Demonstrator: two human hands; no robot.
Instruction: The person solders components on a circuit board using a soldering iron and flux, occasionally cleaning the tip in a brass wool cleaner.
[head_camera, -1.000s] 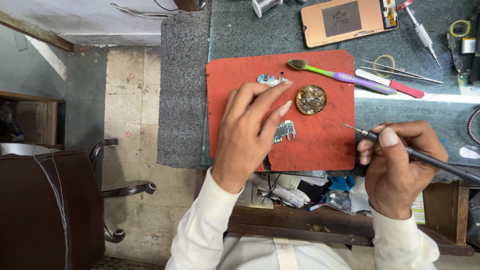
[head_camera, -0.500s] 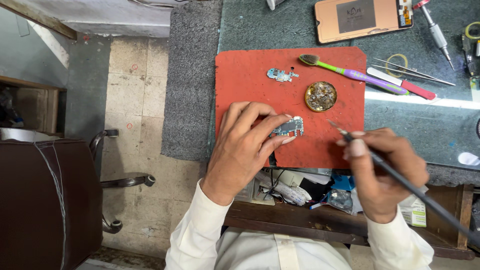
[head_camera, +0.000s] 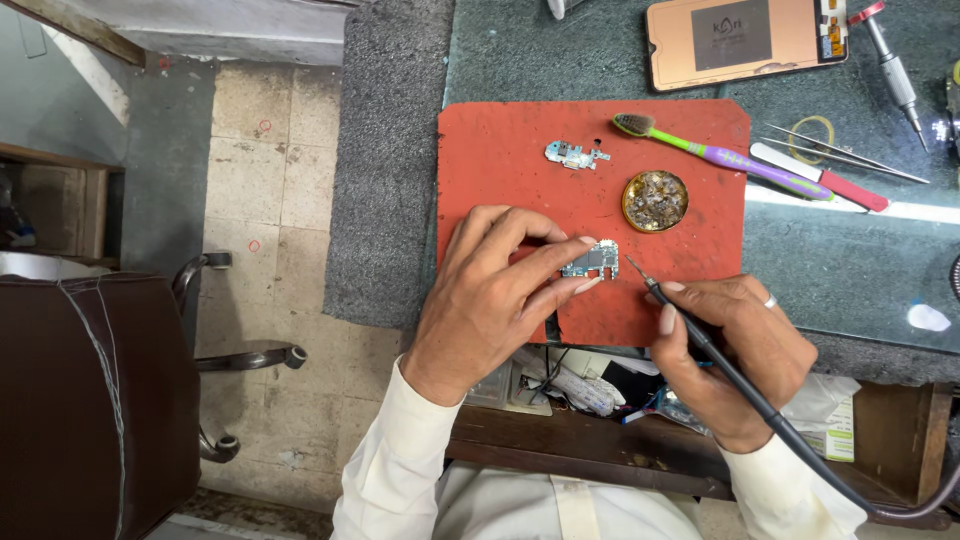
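Left hand (head_camera: 500, 300) fingers still pinching circuit board (head_camera: 590, 260), right hand (head_camera: 735, 355) gripping soldering iron (head_camera: 700, 335), tip now closer.

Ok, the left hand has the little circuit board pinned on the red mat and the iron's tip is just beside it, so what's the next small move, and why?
Probably ease the soldering iron tip the last bit left onto the circuit board edge. The right hand grips the iron like a pen, its tip sitting just off the board's right side, while the left hand pinches the board flat on the red mat.
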